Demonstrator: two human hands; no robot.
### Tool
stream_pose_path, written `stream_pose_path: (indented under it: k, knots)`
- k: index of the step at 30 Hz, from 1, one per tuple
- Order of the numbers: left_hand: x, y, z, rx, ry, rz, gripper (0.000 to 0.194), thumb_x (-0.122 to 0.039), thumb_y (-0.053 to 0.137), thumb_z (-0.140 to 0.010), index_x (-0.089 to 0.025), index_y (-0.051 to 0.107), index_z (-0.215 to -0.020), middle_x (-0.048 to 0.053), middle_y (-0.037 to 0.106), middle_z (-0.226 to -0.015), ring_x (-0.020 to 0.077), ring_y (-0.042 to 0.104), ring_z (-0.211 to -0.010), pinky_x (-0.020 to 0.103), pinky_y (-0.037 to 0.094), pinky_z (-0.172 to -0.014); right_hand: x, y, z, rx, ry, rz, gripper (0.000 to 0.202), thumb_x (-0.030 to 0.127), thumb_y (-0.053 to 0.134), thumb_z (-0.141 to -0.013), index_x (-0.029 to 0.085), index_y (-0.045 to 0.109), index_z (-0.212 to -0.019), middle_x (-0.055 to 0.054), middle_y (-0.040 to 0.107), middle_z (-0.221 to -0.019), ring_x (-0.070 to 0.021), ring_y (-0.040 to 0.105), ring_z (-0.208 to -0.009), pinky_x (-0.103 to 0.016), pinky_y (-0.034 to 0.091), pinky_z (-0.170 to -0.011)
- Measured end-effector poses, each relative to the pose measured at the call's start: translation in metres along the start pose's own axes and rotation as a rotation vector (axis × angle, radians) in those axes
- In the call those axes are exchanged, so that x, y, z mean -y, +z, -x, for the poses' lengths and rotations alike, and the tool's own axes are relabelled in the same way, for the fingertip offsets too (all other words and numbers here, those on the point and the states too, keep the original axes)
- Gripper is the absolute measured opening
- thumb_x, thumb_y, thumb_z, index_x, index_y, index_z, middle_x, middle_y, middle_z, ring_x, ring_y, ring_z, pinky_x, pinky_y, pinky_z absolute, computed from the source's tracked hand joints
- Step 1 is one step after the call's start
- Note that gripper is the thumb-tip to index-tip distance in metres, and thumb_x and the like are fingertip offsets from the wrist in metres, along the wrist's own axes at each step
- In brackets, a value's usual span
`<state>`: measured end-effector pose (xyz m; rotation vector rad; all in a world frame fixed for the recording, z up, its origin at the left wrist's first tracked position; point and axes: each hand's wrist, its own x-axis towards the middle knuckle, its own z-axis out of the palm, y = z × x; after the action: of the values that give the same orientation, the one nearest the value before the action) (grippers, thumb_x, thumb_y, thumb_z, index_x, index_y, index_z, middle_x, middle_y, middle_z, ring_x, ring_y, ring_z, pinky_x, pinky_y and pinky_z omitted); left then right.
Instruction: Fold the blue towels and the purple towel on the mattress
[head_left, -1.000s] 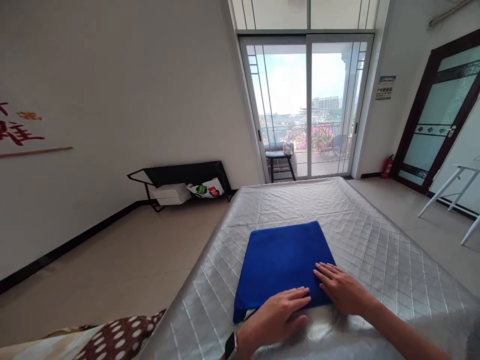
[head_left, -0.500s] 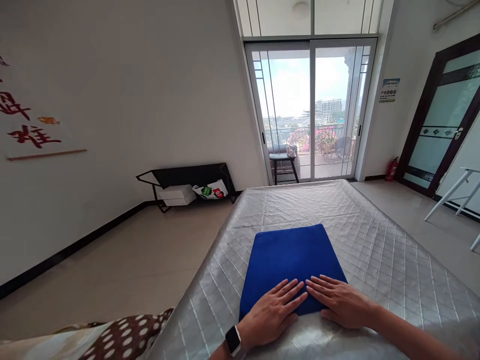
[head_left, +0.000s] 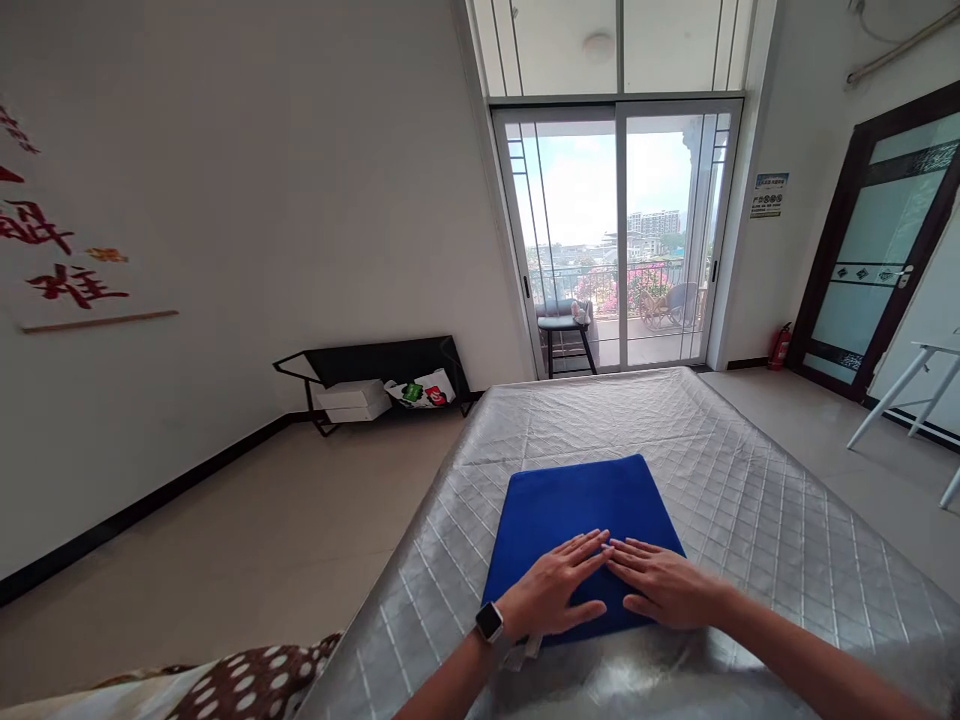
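Note:
A flat blue cloth piece (head_left: 581, 500) lies on a silver quilted cover (head_left: 757, 520). On its near part rests my left hand (head_left: 555, 588), palm down and fingers stretched out, with a dark-faced watch on the wrist. My right hand (head_left: 664, 583) lies flat on the cloth's near right part, its fingertips touching or nearly touching those of my left hand. Neither hand grips anything. A small white tag (head_left: 533, 646) shows at the cloth's near edge, below my left wrist.
A brown dotted fabric (head_left: 251, 685) is at the lower left. Against the wall stands a black rack (head_left: 379, 365) with white boxes (head_left: 352, 400). Sliding glass doors (head_left: 621, 240) are ahead, and a white-legged piece of furniture (head_left: 896, 395) is at the right.
Both hands have moved slightly forward on the blue cloth and closer together. The white tag has come into sight, and the view has tilted up a little.

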<state>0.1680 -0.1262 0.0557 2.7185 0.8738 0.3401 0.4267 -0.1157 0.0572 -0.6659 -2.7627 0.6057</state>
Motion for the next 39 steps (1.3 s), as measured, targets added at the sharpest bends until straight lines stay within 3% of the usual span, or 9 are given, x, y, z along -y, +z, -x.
stream_pose_path:
  k: [3,6,12,18,23,28,33,36,39]
  knots:
    - [0.0,0.008,0.009,0.106,0.071,-0.018,0.085,-0.056,0.057,-0.095,-0.02,0.015,-0.161,0.013,0.023,-0.163,0.028,0.024,-0.15,0.049,0.025,-0.124,0.002,0.003,0.007,0.044,-0.04,-0.044,0.061,0.038,0.048,-0.102,0.023,0.028,-0.158,-0.012,0.033,-0.16,-0.0242,0.027,-0.15,-0.05,0.022,-0.125]
    - [-0.014,0.008,0.026,0.154,0.108,-0.016,0.085,-0.051,0.055,-0.098,-0.024,0.005,-0.161,0.01,0.016,-0.165,0.0272,0.021,-0.151,0.047,0.024,-0.124,0.016,-0.003,0.018,0.086,-0.077,-0.099,0.064,0.035,0.053,-0.099,0.026,0.028,-0.158,-0.01,0.037,-0.159,-0.0249,0.027,-0.149,-0.05,0.021,-0.125]
    - [-0.034,-0.016,0.038,0.171,0.197,0.058,0.067,-0.043,0.037,-0.106,-0.021,0.006,-0.162,0.009,0.028,-0.162,0.0218,0.032,-0.147,0.037,0.03,-0.122,0.039,-0.024,0.023,0.141,-0.156,-0.113,0.055,0.031,0.039,-0.105,0.026,0.027,-0.159,-0.009,0.045,-0.155,-0.0214,0.036,-0.146,-0.043,0.031,-0.122]
    - [0.003,-0.036,0.004,-0.092,-0.04,-0.015,0.054,-0.045,0.038,-0.105,-0.03,0.031,-0.157,0.002,0.041,-0.158,0.0237,0.04,-0.144,0.037,0.033,-0.122,-0.023,-0.03,-0.02,-0.04,0.036,0.02,0.053,0.041,0.037,-0.105,0.02,0.041,-0.153,-0.011,0.04,-0.157,-0.0234,0.033,-0.148,-0.046,0.028,-0.123]
    - [0.023,-0.029,-0.007,-0.074,-0.056,-0.035,0.064,-0.054,0.046,-0.101,-0.027,0.032,-0.157,0.003,0.036,-0.161,0.0273,0.033,-0.147,0.038,0.028,-0.124,-0.052,-0.017,-0.042,0.0,0.124,0.077,0.059,0.048,0.039,-0.104,0.018,0.037,-0.155,-0.011,0.035,-0.16,-0.0238,0.027,-0.15,-0.045,0.023,-0.125]
    - [0.009,-0.012,0.027,0.129,0.075,-0.013,0.076,-0.057,0.046,-0.1,-0.024,0.013,-0.161,0.008,0.026,-0.163,0.0242,0.028,-0.149,0.04,0.02,-0.126,-0.01,-0.014,-0.009,0.111,0.006,-0.011,0.062,0.05,0.039,-0.103,0.022,0.027,-0.158,-0.008,0.03,-0.162,-0.023,0.023,-0.151,-0.045,0.02,-0.126]
    - [-0.007,-0.009,0.058,0.204,0.248,0.029,0.058,-0.032,0.027,-0.108,-0.025,0.006,-0.162,0.005,0.031,-0.161,0.0197,0.032,-0.147,0.035,0.028,-0.123,0.029,-0.03,0.023,0.19,-0.141,-0.187,0.059,0.04,0.041,-0.105,0.028,0.021,-0.159,-0.005,0.036,-0.159,-0.0215,0.031,-0.148,-0.042,0.028,-0.124]
    - [0.005,-0.025,0.045,0.144,0.162,0.015,0.057,-0.037,0.031,-0.108,-0.028,0.014,-0.161,0.004,0.033,-0.161,0.0201,0.033,-0.147,0.036,0.027,-0.123,0.011,-0.041,0.009,0.138,-0.113,-0.168,0.054,0.038,0.037,-0.106,0.029,0.025,-0.158,-0.004,0.037,-0.159,-0.0196,0.032,-0.147,-0.041,0.029,-0.123]
    - [0.039,-0.04,0.011,0.011,0.006,-0.046,0.056,-0.045,0.035,-0.106,-0.027,0.025,-0.159,0.005,0.035,-0.161,0.0221,0.031,-0.148,0.041,0.027,-0.124,-0.033,-0.047,-0.028,0.02,-0.015,-0.049,0.053,0.042,0.036,-0.106,0.026,0.032,-0.156,-0.005,0.033,-0.161,-0.0211,0.028,-0.149,-0.044,0.024,-0.125]
